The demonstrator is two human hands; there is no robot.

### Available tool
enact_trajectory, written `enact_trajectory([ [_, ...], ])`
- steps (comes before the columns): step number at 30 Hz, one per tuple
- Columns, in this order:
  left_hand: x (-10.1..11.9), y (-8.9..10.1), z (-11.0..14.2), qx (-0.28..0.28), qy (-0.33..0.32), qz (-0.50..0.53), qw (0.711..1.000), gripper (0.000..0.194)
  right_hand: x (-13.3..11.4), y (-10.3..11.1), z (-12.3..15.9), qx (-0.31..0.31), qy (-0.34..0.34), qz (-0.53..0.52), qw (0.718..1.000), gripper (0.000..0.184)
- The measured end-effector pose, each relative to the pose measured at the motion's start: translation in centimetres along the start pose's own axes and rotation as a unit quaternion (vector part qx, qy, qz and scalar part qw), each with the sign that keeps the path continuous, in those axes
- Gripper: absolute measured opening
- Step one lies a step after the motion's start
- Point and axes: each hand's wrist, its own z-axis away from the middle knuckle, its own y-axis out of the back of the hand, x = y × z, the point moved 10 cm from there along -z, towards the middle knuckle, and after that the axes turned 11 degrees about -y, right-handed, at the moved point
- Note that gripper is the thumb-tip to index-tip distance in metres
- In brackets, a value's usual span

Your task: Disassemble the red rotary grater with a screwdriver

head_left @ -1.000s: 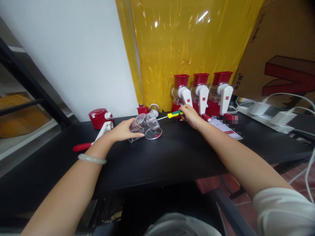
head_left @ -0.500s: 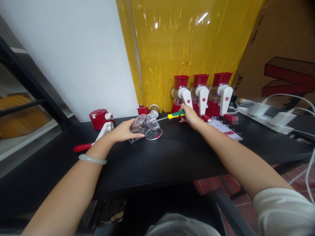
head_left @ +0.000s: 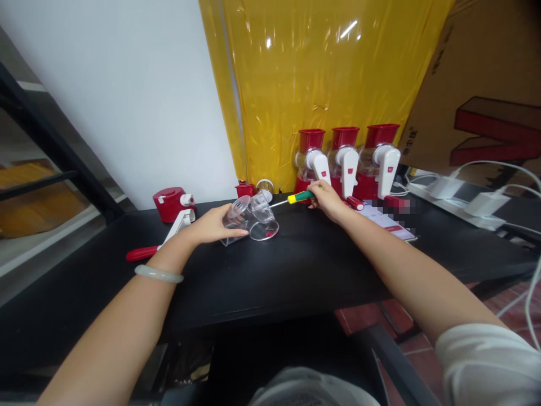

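My left hand (head_left: 218,224) grips the left side of a clear plastic grater body (head_left: 262,210), which lies on its side on the black table. In my right hand (head_left: 324,198) is a screwdriver (head_left: 300,197) with a green and yellow handle. Its metal shaft points left, and the tip meets the right end of the clear body; what exactly it touches there is too small to tell. Behind the body are a small red part (head_left: 244,189) and a metal grater drum (head_left: 265,186) with a white rim.
Left of my left hand sit a red base (head_left: 171,204) and a white crank with a red handle (head_left: 142,254). Three red and white rotary graters (head_left: 345,160) stand at the back right. Near them lie a phone (head_left: 387,219) and a power strip (head_left: 459,204) with cables.
My right hand has shifted slightly on the screwdriver handle, and more of the green shows. My left hand and the clear body have stayed in place.
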Motion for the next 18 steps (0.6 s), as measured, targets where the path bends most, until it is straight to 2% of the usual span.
enact_trajectory([
  [8, -0.08, 0.07, 0.01, 0.000, 0.003, -0.005, 1.000, 0.057, 0.17, -0.36, -0.26, -0.026, -0.012, -0.028, 0.999, 0.007],
  [11, -0.14, 0.06, -0.02, 0.003, -0.003, 0.000, 1.000, 0.057, 0.61, -0.41, -0.67, -0.030, -0.022, -0.017, 0.999, 0.019],
  [14, -0.33, 0.03, -0.01, 0.003, -0.002, -0.004, 1.000, 0.056, 0.26, -0.24, -0.66, -0.022, 0.001, 0.016, 1.000, 0.035],
  [18, -0.22, -0.07, 0.01, 0.000, -0.003, 0.003, 1.000, 0.055, -0.29, 0.07, -0.31, -0.004, 0.031, 0.050, 0.998, 0.033],
])
